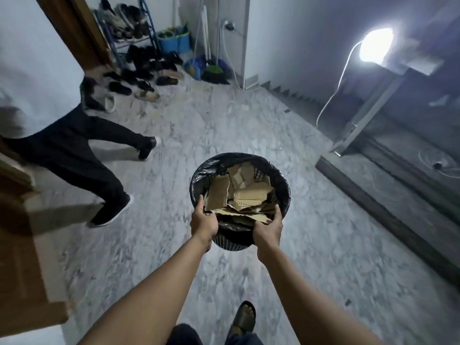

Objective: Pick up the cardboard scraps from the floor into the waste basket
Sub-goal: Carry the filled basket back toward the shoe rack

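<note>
A round black waste basket [282, 185] lined with a black bag is held up above the marble floor in front of me. Several brown cardboard scraps [251, 192] fill it to the rim. My left hand [202, 221] grips the near left rim, thumb over the edge beside the scraps. My right hand [268, 227] grips the near right rim, its fingers curled under the basket's side. I see no scraps on the stretch of floor in view.
Another person [74, 145] in dark trousers steps across the floor at left. A shoe rack [129, 28] and loose shoes stand at the back, brooms [211, 68] beside them. A bright lamp [375, 46] on a stand is at right. A wooden door [22, 245] is at left.
</note>
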A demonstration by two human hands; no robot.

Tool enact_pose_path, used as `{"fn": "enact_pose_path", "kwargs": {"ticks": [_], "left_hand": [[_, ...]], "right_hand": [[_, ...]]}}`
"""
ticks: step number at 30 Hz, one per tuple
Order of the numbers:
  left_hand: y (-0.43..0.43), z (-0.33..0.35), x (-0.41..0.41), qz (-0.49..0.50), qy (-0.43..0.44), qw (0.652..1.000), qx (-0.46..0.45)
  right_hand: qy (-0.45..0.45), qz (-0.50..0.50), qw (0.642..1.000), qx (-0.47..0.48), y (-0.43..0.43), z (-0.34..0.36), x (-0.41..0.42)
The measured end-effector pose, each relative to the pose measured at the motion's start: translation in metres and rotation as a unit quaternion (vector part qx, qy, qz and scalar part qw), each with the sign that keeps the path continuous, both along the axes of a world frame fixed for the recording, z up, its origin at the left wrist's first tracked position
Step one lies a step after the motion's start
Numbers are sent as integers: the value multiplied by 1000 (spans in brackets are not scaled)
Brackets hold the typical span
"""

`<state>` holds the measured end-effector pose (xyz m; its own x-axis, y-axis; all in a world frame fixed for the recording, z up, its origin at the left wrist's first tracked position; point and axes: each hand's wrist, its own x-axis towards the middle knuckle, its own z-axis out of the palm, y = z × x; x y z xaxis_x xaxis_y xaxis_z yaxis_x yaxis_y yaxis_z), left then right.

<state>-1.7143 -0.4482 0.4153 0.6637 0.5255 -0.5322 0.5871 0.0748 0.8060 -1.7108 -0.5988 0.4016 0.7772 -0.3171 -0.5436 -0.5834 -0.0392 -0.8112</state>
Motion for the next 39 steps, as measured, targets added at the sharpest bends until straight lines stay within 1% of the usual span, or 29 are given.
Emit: {"fn": "enact_pose_path", "kwargs": {"ticks": [4,6,9,16,23,27,30,32,35,37,39], "left_hand": [[7,5,62,9,-1,1000,9],[20,3,101,7,0,1000,21],[45,-2,164,4,-6,1000,13],[133,-2,329,9,-3,1000,15],[224,29,492,-5,-7,997,71],[273,28,586,-10,-9,996,84],[307,22,657,2,-11,996,88],[331,21,702,26,-18,996,86],[367,22,760,65,-49,996,41],[393,29,796,85,-46,995,15],[417,36,829,104,-41,994,20]], "right_hand": [[-30,8,999,13,4,5,67],[-35,15,999,9,15,7,106],[-41,15,999,16,40,6,170],[-36,37,998,48,125,-10,343],[-65,26,996,58,216,17,502],[-84,53,994,50,261,27,598],[-115,67,990,55,297,26,674],[-107,92,988,66,322,24,726],[-84,121,986,74,357,24,795],[-78,141,983,83,384,29,838],[-72,157,981,91,410,36,878]]}}
